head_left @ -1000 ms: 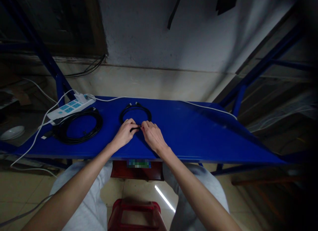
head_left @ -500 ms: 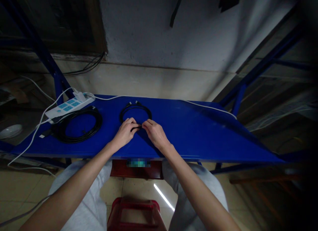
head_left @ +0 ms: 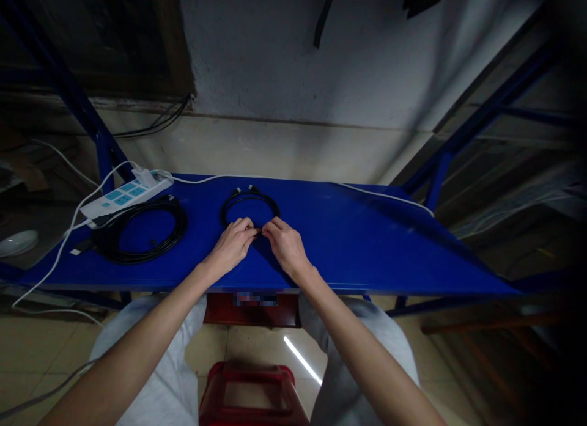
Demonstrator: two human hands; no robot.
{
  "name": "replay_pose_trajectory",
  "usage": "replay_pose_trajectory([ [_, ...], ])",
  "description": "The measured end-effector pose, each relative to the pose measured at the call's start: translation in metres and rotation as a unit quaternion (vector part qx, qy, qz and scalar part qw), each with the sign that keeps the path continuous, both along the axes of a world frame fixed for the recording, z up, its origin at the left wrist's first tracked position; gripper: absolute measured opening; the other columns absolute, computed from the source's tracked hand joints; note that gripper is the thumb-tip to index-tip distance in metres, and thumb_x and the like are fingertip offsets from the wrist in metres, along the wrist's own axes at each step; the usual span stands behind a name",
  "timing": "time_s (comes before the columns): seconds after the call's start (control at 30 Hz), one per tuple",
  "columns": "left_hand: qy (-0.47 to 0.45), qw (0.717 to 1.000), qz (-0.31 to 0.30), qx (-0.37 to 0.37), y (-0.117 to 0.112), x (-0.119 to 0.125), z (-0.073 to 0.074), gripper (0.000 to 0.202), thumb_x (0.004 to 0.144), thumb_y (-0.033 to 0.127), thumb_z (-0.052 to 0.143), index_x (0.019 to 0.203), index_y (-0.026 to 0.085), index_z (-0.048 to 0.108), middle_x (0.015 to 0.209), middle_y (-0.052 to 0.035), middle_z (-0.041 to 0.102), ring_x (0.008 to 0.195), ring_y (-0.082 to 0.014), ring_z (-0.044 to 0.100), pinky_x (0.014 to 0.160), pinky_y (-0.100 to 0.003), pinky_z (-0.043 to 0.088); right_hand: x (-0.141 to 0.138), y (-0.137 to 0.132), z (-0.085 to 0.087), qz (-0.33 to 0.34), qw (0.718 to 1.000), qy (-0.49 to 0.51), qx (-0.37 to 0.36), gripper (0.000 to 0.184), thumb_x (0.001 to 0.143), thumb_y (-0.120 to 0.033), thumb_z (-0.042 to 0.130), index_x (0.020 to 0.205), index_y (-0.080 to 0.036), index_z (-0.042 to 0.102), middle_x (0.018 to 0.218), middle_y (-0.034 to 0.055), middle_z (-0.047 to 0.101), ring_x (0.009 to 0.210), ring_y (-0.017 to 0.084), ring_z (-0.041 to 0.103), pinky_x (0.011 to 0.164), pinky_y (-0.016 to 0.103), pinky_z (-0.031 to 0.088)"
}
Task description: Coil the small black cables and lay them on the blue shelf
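Note:
A small coil of black cable [head_left: 271, 201] lies on the blue table, its two plug ends [head_left: 244, 189] at the far side of the loop. My left hand [head_left: 233, 242] is closed in a pinch at the loop's near side. Facing it, my right hand [head_left: 287, 246] pinches at the same spot, fingertips almost touching the left ones. Something thin and dark shows between the fingertips; whether it is the cable or a tie I cannot tell. The near part of the loop is hidden behind my fingers.
To the left lies a larger coil of black cable [head_left: 147, 255], beside a white power strip [head_left: 123, 197] with blue sockets. A white cord [head_left: 383, 196] runs along the back of the blue table [head_left: 367, 249]. A red stool [head_left: 250, 414] stands below.
The short black end that stuck out under my left fingers is now mostly hidden. Both hands stay at the near side of the small coil.

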State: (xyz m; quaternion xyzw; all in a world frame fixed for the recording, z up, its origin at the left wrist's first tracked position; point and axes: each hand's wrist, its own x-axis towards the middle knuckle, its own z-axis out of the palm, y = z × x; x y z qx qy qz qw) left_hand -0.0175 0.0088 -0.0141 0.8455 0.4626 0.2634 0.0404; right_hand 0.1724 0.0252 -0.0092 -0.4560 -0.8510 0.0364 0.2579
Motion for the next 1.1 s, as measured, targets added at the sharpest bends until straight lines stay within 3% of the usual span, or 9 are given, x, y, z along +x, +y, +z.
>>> replay_pose_trajectory([
  [0.23, -0.019, 1.0, -0.009, -0.01, -0.001, 0.002, 0.0, 0.024, 0.098, 0.017, 0.049, 0.107, 0.021, 0.071, 0.103, -0.0071, 0.058, 0.099, -0.0211, 0.055, 0.09, -0.037, 0.048, -0.001, -0.004, 0.003, -0.043, 0.996, -0.062, 0.042, 0.015, 0.1, -0.017, 0.049, 0.096, -0.02, 0.063, 0.098, 0.0074, 0.066, 0.092, 0.022, 0.056, 0.08, 0.032, 0.037],
  [0.5, -0.035, 0.999, -0.014, -0.016, 0.0, 0.006, -0.001, 0.028, 0.099, 0.014, 0.046, 0.105, 0.02, 0.072, 0.096, -0.0069, 0.057, 0.093, -0.0199, 0.053, 0.085, -0.035, 0.048, -0.005, -0.004, 0.002, -0.098, 0.992, -0.066, 0.039, 0.013, 0.097, -0.014, 0.051, 0.093, -0.018, 0.062, 0.094, 0.0087, 0.067, 0.091, 0.024, 0.057, 0.081, 0.035, 0.034],
  [0.77, -0.044, 0.998, -0.027, -0.021, 0.003, 0.005, -0.003, 0.027, 0.099, 0.017, 0.047, 0.106, 0.02, 0.073, 0.097, -0.0068, 0.056, 0.093, -0.0198, 0.053, 0.085, -0.035, 0.047, -0.011, -0.01, 0.005, -0.14, 0.988, 0.016, -0.059, 0.012, 0.088, -0.012, 0.051, 0.087, -0.019, 0.061, 0.09, 0.0083, 0.069, 0.093, 0.026, 0.056, 0.081, 0.035, 0.035],
  [0.9, -0.043, 0.998, -0.029, -0.034, 0.002, 0.005, -0.001, 0.027, 0.1, 0.018, 0.047, 0.107, 0.02, 0.073, 0.098, -0.0069, 0.056, 0.094, -0.0198, 0.053, 0.087, -0.035, 0.047, -0.014, -0.014, 0.005, -0.179, 0.977, 0.032, -0.113, 0.014, 0.09, -0.014, 0.048, 0.086, -0.019, 0.06, 0.089, 0.0084, 0.069, 0.095, 0.027, 0.055, 0.082, 0.036, 0.035],
  [1.1, -0.04, 0.998, -0.029, -0.027, 0.002, 0.005, -0.001, 0.026, 0.099, 0.018, 0.048, 0.104, 0.02, 0.073, 0.096, -0.0064, 0.056, 0.093, -0.0198, 0.053, 0.085, -0.035, 0.047, -0.017, -0.018, 0.003, -0.18, 0.981, 0.037, -0.062, 0.019, 0.098, -0.026, 0.047, 0.088, -0.019, 0.06, 0.093, 0.0106, 0.069, 0.095, 0.028, 0.054, 0.081, 0.036, 0.036],
])
